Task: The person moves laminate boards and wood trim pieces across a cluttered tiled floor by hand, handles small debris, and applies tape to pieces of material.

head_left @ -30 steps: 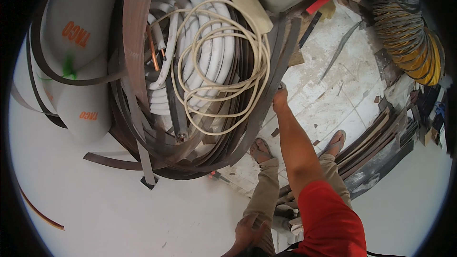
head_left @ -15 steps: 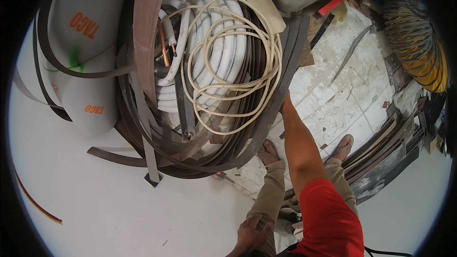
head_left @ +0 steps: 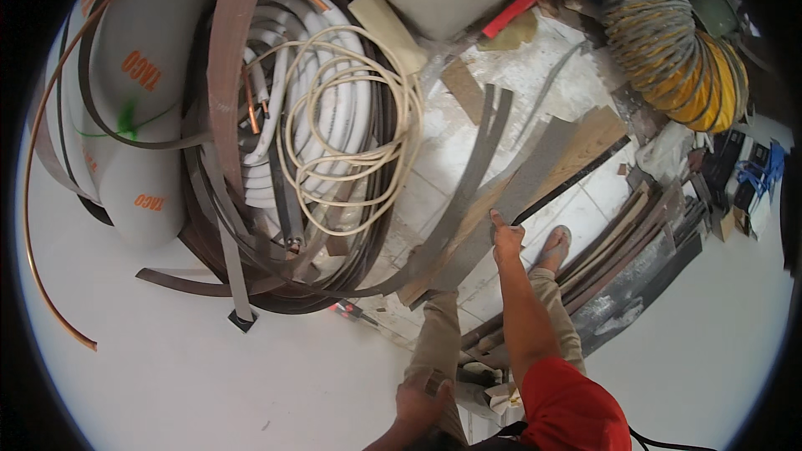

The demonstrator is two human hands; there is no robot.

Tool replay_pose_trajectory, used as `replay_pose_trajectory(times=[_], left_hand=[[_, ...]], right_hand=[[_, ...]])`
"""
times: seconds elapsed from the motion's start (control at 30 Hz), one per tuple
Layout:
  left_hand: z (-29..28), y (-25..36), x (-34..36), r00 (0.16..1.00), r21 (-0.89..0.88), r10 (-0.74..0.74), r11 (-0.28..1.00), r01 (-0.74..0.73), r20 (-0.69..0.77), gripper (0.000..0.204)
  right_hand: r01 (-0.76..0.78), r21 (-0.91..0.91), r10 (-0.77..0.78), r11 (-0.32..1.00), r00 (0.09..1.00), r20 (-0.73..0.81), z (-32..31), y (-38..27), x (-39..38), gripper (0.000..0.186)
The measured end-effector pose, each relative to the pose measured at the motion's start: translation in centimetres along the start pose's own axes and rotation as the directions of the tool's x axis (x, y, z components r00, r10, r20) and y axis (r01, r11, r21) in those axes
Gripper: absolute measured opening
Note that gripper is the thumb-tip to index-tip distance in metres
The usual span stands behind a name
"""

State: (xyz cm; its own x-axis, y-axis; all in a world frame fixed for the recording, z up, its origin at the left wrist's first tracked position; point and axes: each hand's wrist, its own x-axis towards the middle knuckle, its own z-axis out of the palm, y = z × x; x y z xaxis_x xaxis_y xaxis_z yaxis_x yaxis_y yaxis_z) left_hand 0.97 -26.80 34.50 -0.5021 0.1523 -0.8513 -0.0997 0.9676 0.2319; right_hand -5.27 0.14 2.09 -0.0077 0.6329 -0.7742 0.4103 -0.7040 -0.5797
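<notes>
My right hand [head_left: 508, 240], at the end of a red-sleeved arm, is closed on the near edge of a long wood-look plank [head_left: 589, 140]. The plank slants from above my left knee up toward the right, tilted off the floor. A grey flexible strip [head_left: 535, 165] lies along it, and the fingertips press near it. Low in the view, close to my thigh, my left hand [head_left: 420, 405] is closed around a small dark brown piece [head_left: 434, 382]; its exact kind cannot be made out.
On the left stand a coil of white insulated pipe [head_left: 351, 92], a looped cream cable [head_left: 334, 159] and grey cylindrical tanks [head_left: 150, 42]. A white tub [head_left: 443, 0] and a yellow ribbed duct hose [head_left: 677, 58] are at the back. Stacked strips [head_left: 618, 276] lie at the right.
My right hand has come back from behind the coil with the plank and grey strip, which now cross the floor. The left hand shifted slightly left; a small brown piece shows in it.
</notes>
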Motion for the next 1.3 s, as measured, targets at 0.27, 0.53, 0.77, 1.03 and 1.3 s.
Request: replay_pose_trajectory(times=[0.27, 0.53, 0.77, 1.03, 1.3], left_hand=[[0.9, 2.8, -0.7, 0.996, 0.098, 0.086, 0.991, -0.089, 0.034, 0.06], [1.4, 3.9, -1.0, 0.991, 0.203, 0.134, 0.97, -0.135, 0.021, 0.052], [1.6, 5.4, -0.4, 0.991, 0.34, 0.131, 0.931, -0.135, 0.034, 0.051], [2.9, 8.8, -0.9, 0.992, 0.462, 0.093, 0.878, -0.121, 0.085, 0.054], [3.7, 9.1, 0.0, 0.975, 0.448, 0.113, 0.874, -0.189, 0.191, 0.055]], right_hand=[[0.171, 0.159, -0.148, 0.972, 0.978, -0.147, -13.5, -7.9, 0.7, 0.076], [0.175, 0.339, -0.168, 0.924, 0.985, -0.051, -22.8, -24.1, -7.8, 0.068], [0.401, 0.203, -0.386, 0.893, 0.916, -0.109, -34.6, -36.3, -10.4, 0.067], [0.515, 0.029, -0.516, 0.856, 0.855, 0.046, -48.4, -48.1, -10.0, 0.063], [0.271, -0.233, -0.299, 0.934, 0.95, -0.095, -58.7, -38.9, -5.6, 0.077]])
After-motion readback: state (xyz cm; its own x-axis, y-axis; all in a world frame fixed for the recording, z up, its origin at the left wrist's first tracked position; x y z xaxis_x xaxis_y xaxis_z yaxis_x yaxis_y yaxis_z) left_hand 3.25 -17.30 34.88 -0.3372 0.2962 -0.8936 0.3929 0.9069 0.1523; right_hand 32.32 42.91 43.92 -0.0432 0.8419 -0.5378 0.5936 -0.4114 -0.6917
